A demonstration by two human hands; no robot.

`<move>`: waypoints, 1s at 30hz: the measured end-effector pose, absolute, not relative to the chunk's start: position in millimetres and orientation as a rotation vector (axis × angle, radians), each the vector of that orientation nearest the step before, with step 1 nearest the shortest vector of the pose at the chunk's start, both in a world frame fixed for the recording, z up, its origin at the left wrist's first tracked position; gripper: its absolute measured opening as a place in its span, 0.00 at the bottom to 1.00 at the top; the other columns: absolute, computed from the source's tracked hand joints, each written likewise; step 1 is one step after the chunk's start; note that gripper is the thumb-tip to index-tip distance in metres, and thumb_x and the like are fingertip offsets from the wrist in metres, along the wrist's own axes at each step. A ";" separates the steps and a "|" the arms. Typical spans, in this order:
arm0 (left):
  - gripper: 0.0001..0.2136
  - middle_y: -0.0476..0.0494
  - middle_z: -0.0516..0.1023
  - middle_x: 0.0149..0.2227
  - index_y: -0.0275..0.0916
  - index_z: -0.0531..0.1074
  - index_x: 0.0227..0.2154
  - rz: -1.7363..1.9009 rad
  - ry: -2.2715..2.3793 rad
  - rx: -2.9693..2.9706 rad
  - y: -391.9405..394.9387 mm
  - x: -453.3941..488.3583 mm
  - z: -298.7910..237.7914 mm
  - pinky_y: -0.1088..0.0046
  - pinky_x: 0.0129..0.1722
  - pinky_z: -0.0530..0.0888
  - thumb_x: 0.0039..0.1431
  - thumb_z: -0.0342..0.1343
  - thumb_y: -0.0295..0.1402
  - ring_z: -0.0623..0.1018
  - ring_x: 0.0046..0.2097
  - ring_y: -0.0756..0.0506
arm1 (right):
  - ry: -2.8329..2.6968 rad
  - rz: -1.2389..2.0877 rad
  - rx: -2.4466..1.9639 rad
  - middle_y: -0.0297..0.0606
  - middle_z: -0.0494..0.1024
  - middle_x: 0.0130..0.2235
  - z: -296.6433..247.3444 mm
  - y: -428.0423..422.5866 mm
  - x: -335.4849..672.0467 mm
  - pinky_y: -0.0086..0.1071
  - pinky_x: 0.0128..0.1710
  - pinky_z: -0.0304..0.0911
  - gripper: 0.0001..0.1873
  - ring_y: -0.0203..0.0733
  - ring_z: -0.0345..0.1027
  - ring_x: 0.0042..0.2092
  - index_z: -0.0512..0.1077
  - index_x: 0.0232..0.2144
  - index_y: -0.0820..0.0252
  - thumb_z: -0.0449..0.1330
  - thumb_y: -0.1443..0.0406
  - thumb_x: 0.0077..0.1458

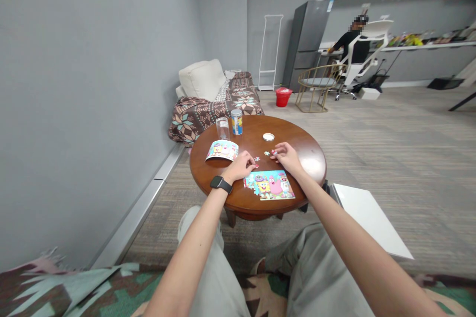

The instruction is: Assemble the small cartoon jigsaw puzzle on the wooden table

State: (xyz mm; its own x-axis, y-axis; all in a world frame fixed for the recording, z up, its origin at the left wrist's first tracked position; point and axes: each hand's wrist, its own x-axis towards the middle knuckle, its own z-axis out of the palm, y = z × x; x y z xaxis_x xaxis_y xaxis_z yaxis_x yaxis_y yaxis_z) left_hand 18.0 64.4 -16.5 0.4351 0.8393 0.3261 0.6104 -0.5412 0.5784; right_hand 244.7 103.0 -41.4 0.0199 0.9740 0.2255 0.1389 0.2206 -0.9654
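A nearly whole cartoon jigsaw puzzle (270, 184) lies on the round brown wooden table (312, 158) near its front edge. My left hand (241, 164), with a black watch on the wrist, rests just behind the puzzle, fingers curled over a small loose piece (256, 160). My right hand (285, 154) pinches another small piece (274, 151) a little further back. One loose piece (267, 153) lies on the wood between the hands.
A curved picture card (222, 150), a clear glass (222, 128), a printed can (236, 121) and a white lid (268, 136) stand on the table. A patterned couch (219, 104) is behind it. A white board (372, 218) lies on the floor. Another person (353, 44) sits far off.
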 end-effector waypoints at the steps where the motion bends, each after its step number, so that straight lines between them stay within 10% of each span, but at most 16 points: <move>1: 0.02 0.44 0.70 0.37 0.37 0.71 0.29 0.844 1.239 2.323 64.0 18.0 -16.3 0.68 0.41 0.73 0.56 0.58 0.27 0.72 0.36 0.47 | -1.380 0.941 -1.152 0.33 0.75 0.32 -40.8 102.5 244.5 0.28 0.24 0.69 0.17 0.40 0.77 0.30 0.65 0.37 0.56 0.63 0.62 0.44; 15: 0.05 0.43 0.75 0.36 0.38 0.71 0.35 0.875 1.243 2.345 63.6 18.3 -13.6 0.67 0.43 0.71 0.61 0.51 0.27 0.74 0.40 0.45 | -1.602 0.595 -1.251 0.39 0.79 0.31 -35.1 99.4 249.3 0.37 0.38 0.65 0.11 0.42 0.70 0.33 0.77 0.30 0.58 0.56 0.62 0.47; 30: 0.09 0.48 0.72 0.32 0.39 0.65 0.35 0.954 1.268 2.258 60.8 16.1 -11.1 0.69 0.38 0.70 0.53 0.50 0.20 0.74 0.35 0.47 | -1.478 0.811 -1.199 0.32 0.71 0.25 -34.1 97.5 245.7 0.32 0.27 0.63 0.09 0.39 0.66 0.27 0.64 0.28 0.54 0.59 0.59 0.44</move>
